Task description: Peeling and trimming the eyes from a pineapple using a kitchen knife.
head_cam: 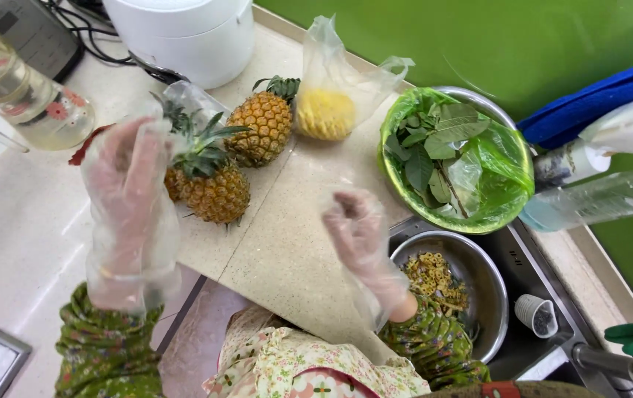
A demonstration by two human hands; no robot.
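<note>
My gloved left hand (128, 214) hovers spread and empty by the pineapples (209, 184) at centre frame, right hand (357, 228) loosely curled, empty; I'd grip the body, not the crown.

two whole pineapples (217, 188) (263, 125), one bagged peeled pineapple (325, 113), two metal bowls (489, 284) (478, 99), two gloved hands (128, 199) (357, 228)

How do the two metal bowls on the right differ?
The upper bowl sits on the counter, lined with a green plastic bag and holding green leaves. The lower bowl sits down in the sink, unlined, holding small yellowish pieces. Both are round and shiny steel.
</note>
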